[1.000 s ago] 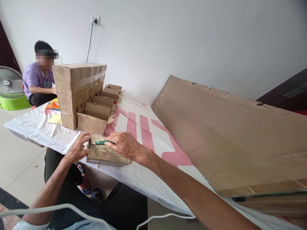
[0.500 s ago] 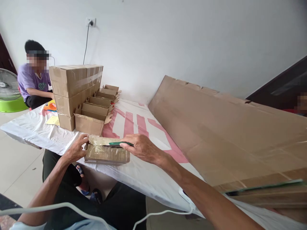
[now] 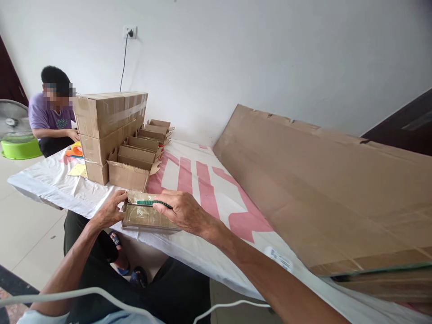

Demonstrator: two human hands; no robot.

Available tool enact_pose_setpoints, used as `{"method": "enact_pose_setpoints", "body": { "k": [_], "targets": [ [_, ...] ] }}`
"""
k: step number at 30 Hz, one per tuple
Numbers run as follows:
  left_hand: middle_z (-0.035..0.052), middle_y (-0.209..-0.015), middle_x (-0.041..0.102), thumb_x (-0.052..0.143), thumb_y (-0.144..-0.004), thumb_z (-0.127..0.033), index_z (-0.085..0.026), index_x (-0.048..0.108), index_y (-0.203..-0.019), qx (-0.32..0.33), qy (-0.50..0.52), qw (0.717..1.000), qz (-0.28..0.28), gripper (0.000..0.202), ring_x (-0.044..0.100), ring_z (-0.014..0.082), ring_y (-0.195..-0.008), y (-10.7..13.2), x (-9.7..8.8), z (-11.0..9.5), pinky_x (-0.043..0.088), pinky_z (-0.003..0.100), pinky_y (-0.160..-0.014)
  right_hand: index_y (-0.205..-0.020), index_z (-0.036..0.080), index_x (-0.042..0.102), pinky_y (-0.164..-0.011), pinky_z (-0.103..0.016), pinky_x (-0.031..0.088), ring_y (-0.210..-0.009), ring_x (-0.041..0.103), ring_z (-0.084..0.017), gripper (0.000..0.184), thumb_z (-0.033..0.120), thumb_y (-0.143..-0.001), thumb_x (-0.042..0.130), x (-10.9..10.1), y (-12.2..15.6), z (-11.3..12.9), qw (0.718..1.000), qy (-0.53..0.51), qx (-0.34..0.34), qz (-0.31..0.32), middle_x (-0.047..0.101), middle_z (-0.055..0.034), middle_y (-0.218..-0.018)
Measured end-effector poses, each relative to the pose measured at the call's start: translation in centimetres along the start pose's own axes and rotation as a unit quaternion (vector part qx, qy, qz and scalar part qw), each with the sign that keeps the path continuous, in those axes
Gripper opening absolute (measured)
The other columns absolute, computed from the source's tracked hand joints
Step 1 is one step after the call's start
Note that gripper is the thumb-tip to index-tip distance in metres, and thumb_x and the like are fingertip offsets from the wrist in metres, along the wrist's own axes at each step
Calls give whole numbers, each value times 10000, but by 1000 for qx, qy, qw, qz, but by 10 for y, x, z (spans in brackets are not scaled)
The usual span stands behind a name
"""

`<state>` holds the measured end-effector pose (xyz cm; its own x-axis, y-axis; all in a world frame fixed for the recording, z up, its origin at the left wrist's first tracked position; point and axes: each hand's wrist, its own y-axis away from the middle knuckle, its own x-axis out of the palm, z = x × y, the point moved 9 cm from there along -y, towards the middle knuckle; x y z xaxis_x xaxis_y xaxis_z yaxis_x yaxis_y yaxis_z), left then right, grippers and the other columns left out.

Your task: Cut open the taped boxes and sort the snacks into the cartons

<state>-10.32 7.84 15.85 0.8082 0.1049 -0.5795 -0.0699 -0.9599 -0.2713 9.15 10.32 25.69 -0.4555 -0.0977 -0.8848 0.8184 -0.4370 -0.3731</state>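
Note:
A small taped cardboard box [image 3: 145,217] lies at the near edge of the cloth-covered table [image 3: 189,247]. My left hand [image 3: 110,209] grips its left end, thumb low and fingers at the top flap. In my right hand [image 3: 182,210] is a green utility knife [image 3: 146,203], held flat along the seam between the box's two top flaps, pointing left. Clear tape shines on the upper face, and a dark gap shows at the seam's left end. My right hand hides the right end of the box.
Open cardboard boxes [image 3: 128,175] stand in a row beside stacked taped boxes [image 3: 101,117]. A large cardboard sheet [image 3: 303,189] leans along the right. Orange-handled scissors [image 3: 74,150] lie at the left, near a person in a purple shirt [image 3: 50,119]. A white cable [image 3: 91,291] crosses the foreground.
My right hand and the utility knife have slid left along the seam of the box. My left hand keeps its grip at the left end. The view has shifted slightly.

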Motion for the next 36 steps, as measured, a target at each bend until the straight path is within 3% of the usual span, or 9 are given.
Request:
{"method": "enact_pose_setpoints", "body": {
  "k": [8, 17, 23, 26, 30, 33, 36],
  "targets": [
    [86, -1355, 633, 627, -748, -89, -252, 755, -1283, 13, -11, 1000, 0, 574, 641, 256, -1202, 2, 2, -3, 614, 326, -909, -971, 187, 803, -684, -292, 362, -759, 623, -152, 272, 293, -1093, 584, 24, -6, -9, 994, 87, 32, 66, 744, -51, -887],
    [79, -1310, 648, 661, -756, -116, -260, 771, -1238, 16, -28, 999, 5, 515, 644, 249, -1185, -3, 4, -7, 594, 365, -1014, -957, 191, 781, -667, -289, 318, -827, 656, -162, 253, 262, -1091, 579, 17, 5, -23, 980, 121, 82, 136, 772, -56, -957],
    [84, -1334, 643, 660, -775, -144, -252, 769, -1246, 10, -25, 999, 17, 495, 648, 249, -1185, -5, 0, -7, 592, 365, -1022, -1004, 198, 794, -637, -302, 282, -796, 643, -161, 270, 299, -1095, 561, -5, 18, -33, 967, 163, 105, 166, 769, -54, -958],
    [84, -1338, 643, 675, -789, -172, -261, 767, -1273, 9, -17, 999, 25, 501, 640, 252, -1207, -6, 0, -7, 604, 328, -949, -1055, 223, 802, -639, -297, 282, -770, 625, -155, 269, 316, -1093, 552, -22, 32, -48, 967, 172, 108, 152, 757, -42, -931],
    [88, -1353, 641, 660, -764, -174, -266, 763, -1304, -2, -18, 999, 32, 557, 634, 257, -1214, -9, -2, -2, 593, 272, -791, -861, 216, 776, -620, -309, 266, -715, 610, -168, 299, 317, -1066, 583, -32, 56, -76, 966, 182, 128, 131, 747, -47, -851],
    [90, -1371, 652, 674, -763, -191, -270, 773, -1298, -4, -26, 999, 25, 550, 643, 262, -1203, -11, -4, 2, 592, 272, -767, -812, 235, 772, -635, -306, 313, -727, 633, -182, 279, 287, -1036, 612, -37, 73, -92, 972, 154, 135, 113, 770, -43, -848],
    [93, -1411, 661, 693, -770, -215, -289, 781, -1306, -1, -25, 1000, 16, 548, 643, 282, -1238, -13, -6, 4, 606, 280, -766, -854, 252, 796, -679, -306, 385, -771, 668, -197, 236, 300, -1012, 627, -56, 89, -104, 979, 108, 149, 81, 796, -38, -890]
  ]
}}
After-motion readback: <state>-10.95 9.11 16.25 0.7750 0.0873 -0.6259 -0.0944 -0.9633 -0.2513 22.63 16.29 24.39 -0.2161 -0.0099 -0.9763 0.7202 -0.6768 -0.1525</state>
